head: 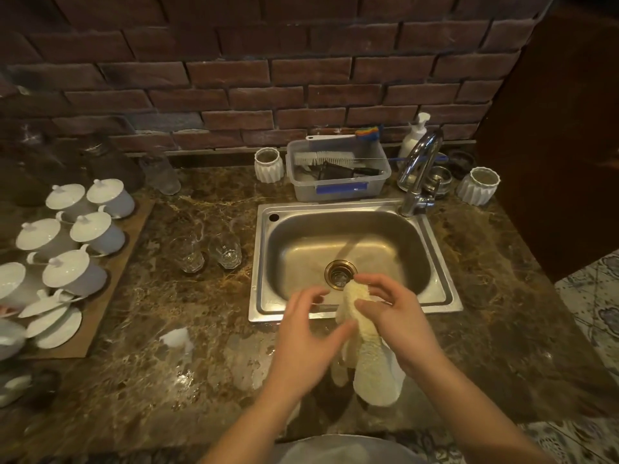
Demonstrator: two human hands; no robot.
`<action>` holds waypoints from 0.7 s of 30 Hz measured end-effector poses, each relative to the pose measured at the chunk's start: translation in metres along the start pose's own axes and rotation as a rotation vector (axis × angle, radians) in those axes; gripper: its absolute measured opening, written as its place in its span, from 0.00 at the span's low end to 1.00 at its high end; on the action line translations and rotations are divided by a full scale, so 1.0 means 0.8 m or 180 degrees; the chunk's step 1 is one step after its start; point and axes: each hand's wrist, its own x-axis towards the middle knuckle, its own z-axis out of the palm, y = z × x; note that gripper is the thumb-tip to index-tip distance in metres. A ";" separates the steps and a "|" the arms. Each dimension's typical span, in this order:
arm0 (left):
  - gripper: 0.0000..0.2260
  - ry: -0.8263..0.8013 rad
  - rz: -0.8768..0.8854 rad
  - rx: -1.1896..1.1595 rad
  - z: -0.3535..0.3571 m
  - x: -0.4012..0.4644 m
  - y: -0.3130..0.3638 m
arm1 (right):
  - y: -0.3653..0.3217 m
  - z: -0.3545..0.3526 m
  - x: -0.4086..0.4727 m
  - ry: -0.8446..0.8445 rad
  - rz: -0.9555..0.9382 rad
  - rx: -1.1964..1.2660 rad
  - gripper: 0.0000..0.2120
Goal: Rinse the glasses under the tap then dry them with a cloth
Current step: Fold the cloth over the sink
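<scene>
- Plainly, the cloth (363, 349) was a cream-white, nubbly towel, bunched into a thick roll at its top and hanging down in loose folds over the front edge of the sink (435, 262).
- Its upper end sat between the two hands, just in front of the drain (340, 273); its lower end dangled over the marble countertop (167, 380) near the person's body.
- The right hand (398, 316) gripped the cloth from the right side, fingers curled over the bunched top and thumb pressing its near face.
- The left hand (310, 333) was spread and blurred, fingers loosely parted, its thumb tip touching the cloth's left side; whether it held anything behind the cloth could not be told.
- Two clear glasses (209, 253) stood side by side on the countertop just left of the sink, well apart from both hands.
- The tap (418, 169) rose at the sink's back right corner, its spout turned over the basin.
- White lidded cups (73, 236) were grouped on a board at the far left.
</scene>
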 end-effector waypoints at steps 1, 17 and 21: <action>0.22 -0.0066 -0.0032 -0.0061 0.005 0.001 0.003 | 0.000 0.001 0.001 0.0008 0.0033 0.0060 0.20; 0.40 -0.0728 -0.2453 -0.4636 0.002 0.031 -0.057 | -0.030 -0.008 0.009 -0.0455 0.1057 0.3108 0.27; 0.39 -0.1517 -0.2654 -0.4490 0.005 0.013 -0.063 | -0.018 -0.009 0.014 -0.0041 0.1195 0.2231 0.26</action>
